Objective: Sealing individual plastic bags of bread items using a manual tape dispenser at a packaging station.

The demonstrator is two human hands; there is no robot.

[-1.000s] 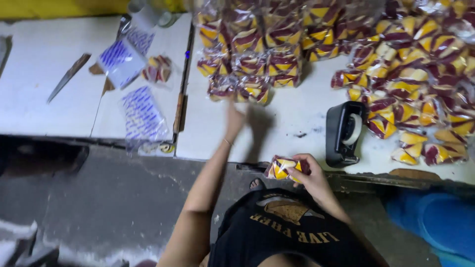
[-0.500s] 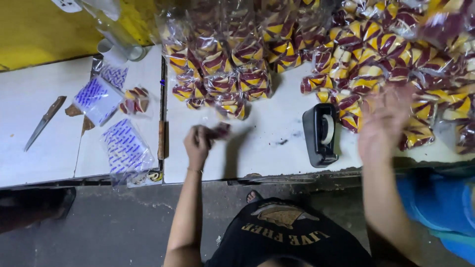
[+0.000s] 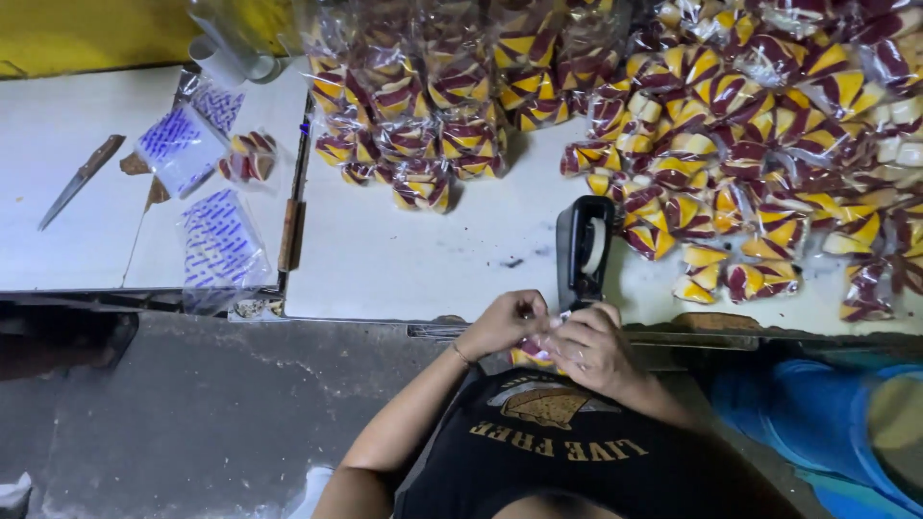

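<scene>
Two hands: both met at the near table edge, close to the person's chest.
Left hand [image 3: 505,322]: fingers curled tight, pinching the top of a small clear plastic packet of yellow-and-maroon wedge sweets [image 3: 532,352].
Right hand [image 3: 591,344]: fingers bent over the same packet from its 3 o'clock side, touching the left hand's fingertips.
Packet: mostly hidden beneath the hands, just off the table rim.
Tape dispenser: a black plastic tape dispenser [image 3: 584,248] stood at 12 o'clock from the hands, just beyond them.
Table: a white flat tabletop [image 3: 404,259].
Loose sweets: a heap of wrapped yellow-and-maroon pieces [image 3: 769,173] at 2 o'clock.
Filled bags: clear bags of the same sweets [image 3: 433,125] at 11 o'clock, farther off.
Knife: a wooden-handled steel knife [image 3: 79,181] far off at 10 o'clock.
</scene>
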